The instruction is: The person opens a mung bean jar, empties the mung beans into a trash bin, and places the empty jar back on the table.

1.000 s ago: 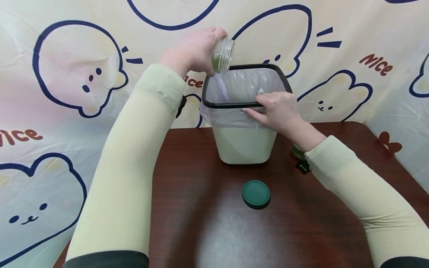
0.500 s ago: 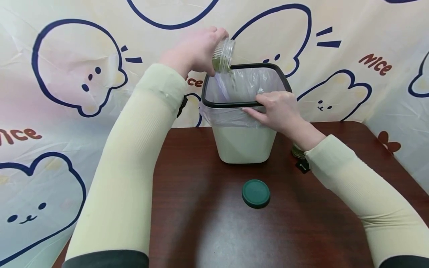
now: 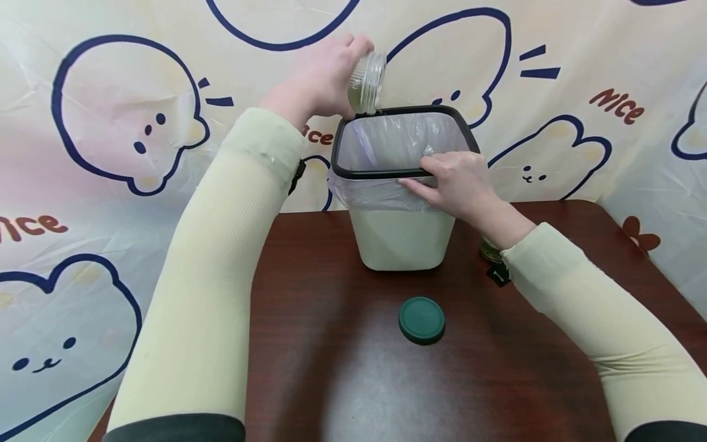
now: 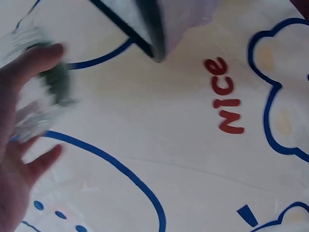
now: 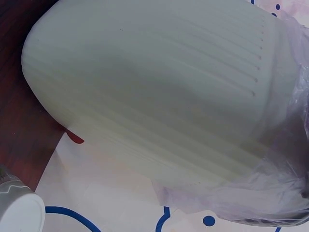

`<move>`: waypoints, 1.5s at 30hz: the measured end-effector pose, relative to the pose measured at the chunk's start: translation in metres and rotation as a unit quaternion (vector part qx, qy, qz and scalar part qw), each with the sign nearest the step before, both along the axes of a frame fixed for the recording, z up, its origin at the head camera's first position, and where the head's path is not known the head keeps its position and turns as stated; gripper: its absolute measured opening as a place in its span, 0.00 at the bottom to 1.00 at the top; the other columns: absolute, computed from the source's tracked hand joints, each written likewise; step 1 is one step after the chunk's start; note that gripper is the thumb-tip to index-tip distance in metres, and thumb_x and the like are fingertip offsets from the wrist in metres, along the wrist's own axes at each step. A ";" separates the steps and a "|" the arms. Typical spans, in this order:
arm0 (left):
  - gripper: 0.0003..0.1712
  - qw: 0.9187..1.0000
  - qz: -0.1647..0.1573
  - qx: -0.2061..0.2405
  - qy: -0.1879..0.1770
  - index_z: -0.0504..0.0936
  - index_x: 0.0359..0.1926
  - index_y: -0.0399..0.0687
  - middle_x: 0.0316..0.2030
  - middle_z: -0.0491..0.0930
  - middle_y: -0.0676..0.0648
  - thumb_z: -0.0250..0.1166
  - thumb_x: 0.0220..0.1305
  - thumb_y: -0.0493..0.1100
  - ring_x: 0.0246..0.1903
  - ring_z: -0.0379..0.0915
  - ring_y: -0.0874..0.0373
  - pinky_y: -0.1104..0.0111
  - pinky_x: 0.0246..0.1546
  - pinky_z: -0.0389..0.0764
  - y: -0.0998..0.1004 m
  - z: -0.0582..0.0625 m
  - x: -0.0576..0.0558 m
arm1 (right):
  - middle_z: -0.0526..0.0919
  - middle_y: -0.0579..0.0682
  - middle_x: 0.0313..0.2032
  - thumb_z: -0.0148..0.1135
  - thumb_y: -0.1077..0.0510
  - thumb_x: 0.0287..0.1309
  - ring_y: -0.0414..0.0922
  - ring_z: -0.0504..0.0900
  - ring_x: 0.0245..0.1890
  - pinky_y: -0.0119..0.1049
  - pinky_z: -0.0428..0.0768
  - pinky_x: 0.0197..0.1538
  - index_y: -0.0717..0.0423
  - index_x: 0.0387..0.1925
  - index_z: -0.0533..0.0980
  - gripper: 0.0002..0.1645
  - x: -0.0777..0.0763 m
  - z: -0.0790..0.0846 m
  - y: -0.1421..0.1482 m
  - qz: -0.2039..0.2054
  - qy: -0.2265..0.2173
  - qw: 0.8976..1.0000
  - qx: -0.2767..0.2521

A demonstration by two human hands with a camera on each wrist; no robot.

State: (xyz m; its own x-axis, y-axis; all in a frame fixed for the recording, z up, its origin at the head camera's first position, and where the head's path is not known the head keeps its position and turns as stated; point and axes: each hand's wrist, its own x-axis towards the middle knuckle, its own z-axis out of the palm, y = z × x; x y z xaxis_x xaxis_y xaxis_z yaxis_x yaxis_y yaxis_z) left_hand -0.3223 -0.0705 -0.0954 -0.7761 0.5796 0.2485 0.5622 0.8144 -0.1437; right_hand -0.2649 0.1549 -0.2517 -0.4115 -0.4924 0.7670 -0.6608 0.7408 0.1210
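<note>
Jar (image 3: 371,83): clear ribbed glass w/ green contents (image 4: 57,83), tilted, gripped by L hand (image 3: 317,80); R hand (image 3: 461,184) pinches rim (image 3: 381,174) of pale bin (image 3: 403,239) nr far edge of worktop (image 3: 320,362).

A glossy, dark reddish-brown table (image 3: 486,380) spreads before me. Toward its twelve o'clock edge a pale green bin (image 3: 405,239) stands upright. Near the bin, at about six o'clock from it, a round green lid (image 3: 421,318) lies flat. At three o'clock sits a glassy, greenish thing (image 3: 489,252), mostly hidden by a wrist.
</note>
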 end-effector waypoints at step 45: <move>0.54 0.997 0.001 -0.079 -0.005 0.56 0.71 0.45 0.65 0.64 0.38 0.76 0.46 0.38 0.63 0.61 0.40 0.50 0.63 0.63 -0.001 0.000 -0.001 | 0.67 0.49 0.11 0.65 0.44 0.57 0.49 0.68 0.11 0.37 0.56 0.16 0.55 0.14 0.65 0.27 -0.001 -0.002 -0.002 0.002 0.010 1.000 0.002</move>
State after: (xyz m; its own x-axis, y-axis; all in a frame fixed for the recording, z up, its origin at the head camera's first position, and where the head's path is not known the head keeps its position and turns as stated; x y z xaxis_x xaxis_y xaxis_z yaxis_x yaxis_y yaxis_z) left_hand -0.3228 -0.0717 -0.0950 -0.7792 0.6096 0.1455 0.5630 0.7829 -0.2648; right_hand -0.2656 0.1531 -0.2539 -0.3936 -0.4979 0.7728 -0.6614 0.7372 0.1382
